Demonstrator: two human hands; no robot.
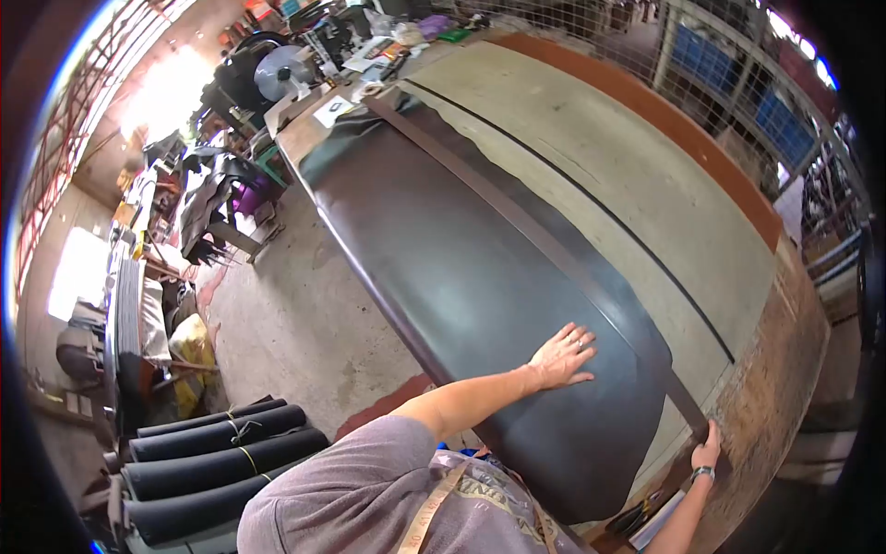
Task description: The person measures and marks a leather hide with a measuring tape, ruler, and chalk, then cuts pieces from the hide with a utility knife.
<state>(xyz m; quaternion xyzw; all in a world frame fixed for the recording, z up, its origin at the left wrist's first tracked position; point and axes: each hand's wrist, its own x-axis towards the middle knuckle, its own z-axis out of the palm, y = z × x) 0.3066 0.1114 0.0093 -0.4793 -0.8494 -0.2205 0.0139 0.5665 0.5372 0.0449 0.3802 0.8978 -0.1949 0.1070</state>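
Note:
A large dark hide of leather (443, 268) lies spread along the table, its near-left side hanging over the edge. Across it runs a long brown straightedge (503, 205), whose near end sticks out past the hide. My left hand (561, 358) rests flat on the leather with fingers spread, a ring on one finger, just left of the straightedge. At the near right corner my right hand (708, 450), with a watch at the wrist, is closed around the straightedge's near end. The fingertips there are partly hidden.
A thin black strip (591, 201) lies lengthwise on the pale tabletop (664, 175). Tools and papers (374, 60) crowd the table's far end. Dark rolls (217, 462) are stacked at lower left. Wire mesh (618, 37) stands along the right. A measuring tape (429, 508) hangs from my neck.

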